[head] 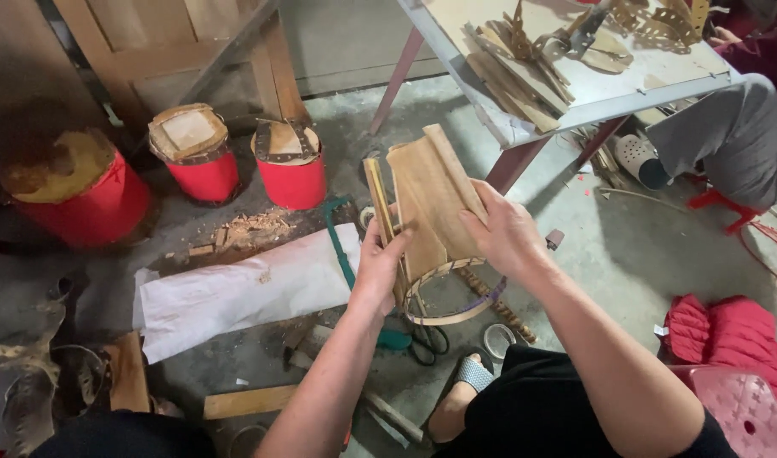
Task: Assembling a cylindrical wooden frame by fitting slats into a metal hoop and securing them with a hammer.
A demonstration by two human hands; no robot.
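Above floor | left hand (380, 263), right hand (503, 233) grip wooden frame (431, 203) | white package (244, 288) left

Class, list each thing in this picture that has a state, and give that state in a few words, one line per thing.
left hand: gripping the bamboo strip and the frame's edge
right hand: pressing the leaf sheets onto the frame
leaf sheets: dry, overlapped, held upright
bamboo hoop frame: partly covered, lower ring bare
red drums: upright, tops covered with leaf
white paper: lying flat on the floor
table: piled with leaf strips
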